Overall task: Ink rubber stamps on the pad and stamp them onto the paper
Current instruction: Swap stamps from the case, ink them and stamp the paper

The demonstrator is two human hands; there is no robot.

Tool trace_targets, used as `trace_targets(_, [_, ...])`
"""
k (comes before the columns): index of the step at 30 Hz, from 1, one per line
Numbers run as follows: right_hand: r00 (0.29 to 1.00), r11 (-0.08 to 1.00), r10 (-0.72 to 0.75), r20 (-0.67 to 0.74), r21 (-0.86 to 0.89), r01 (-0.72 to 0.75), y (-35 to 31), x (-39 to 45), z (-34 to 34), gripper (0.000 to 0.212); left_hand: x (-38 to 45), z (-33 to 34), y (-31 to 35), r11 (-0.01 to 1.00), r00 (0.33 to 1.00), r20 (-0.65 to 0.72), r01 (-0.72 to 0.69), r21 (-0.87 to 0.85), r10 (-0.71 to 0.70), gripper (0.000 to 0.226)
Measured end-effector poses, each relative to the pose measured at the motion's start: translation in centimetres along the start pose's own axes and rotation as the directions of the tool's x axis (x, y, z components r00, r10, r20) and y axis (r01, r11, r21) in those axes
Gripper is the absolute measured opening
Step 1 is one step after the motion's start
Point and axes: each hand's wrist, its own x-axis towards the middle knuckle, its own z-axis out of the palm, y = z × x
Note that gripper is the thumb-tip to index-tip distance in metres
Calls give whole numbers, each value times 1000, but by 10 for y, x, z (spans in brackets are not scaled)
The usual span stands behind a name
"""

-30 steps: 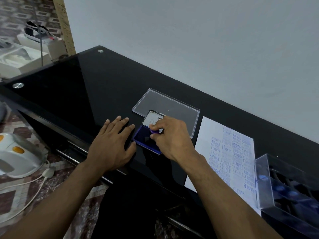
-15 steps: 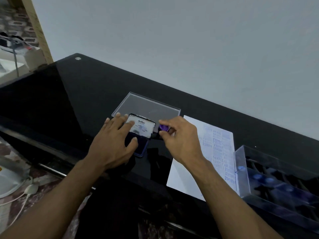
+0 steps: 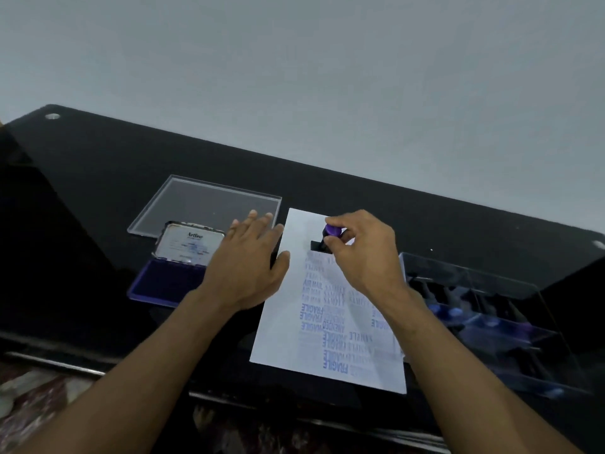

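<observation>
- A glossy black surface [image 3: 108, 178] is seen from above, its far edge set against a plain pale wall [image 3: 327, 77]; round metal fittings are seen at its far left and far right corners.
- A white sheet of paper [image 3: 278, 322] is laid near the front edge, right of the middle, and is covered with blue prints (FRAGILE, SAMPLE and AIR MAIL can be read).
- A rubber stamp [image 3: 329, 235] with a purple knob and black base is pinched by the fingers of the right hand [image 3: 363, 257] and is set on the far end of the paper.
- The left hand [image 3: 248, 267] is laid flat with fingers straight and spread, over the surface at the paper's left edge; the thumb touches that edge.
- An ink pad [image 3: 163, 280] is left open towards the left edge, its lid [image 3: 188, 242] raised behind the blue pad.
- A clear plastic lid [image 3: 206, 204] is laid flat behind the ink pad.
- A clear stamp box [image 3: 491, 322] is kept at the right edge, holding more purple-knobbed stamps (blurred).
- Patterned floor [image 3: 39, 398] is glimpsed below the front edge.
</observation>
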Motion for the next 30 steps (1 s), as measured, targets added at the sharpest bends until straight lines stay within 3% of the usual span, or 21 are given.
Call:
trace_targets(9, [999, 999, -22, 50, -30, 23, 17, 28, 5, 29, 40, 25, 10, 998, 996, 82, -31, 49, 26, 79])
trace_targets(20, [995, 995, -96, 39, -3, 96, 21, 39, 17, 28, 52, 39, 1, 987, 994, 77, -87, 134, 77, 72])
trace_targets(30, [992, 995, -30, 119, -88, 40, 19, 40, 21, 29, 50, 41, 0, 984, 994, 64, -93, 152, 84, 69])
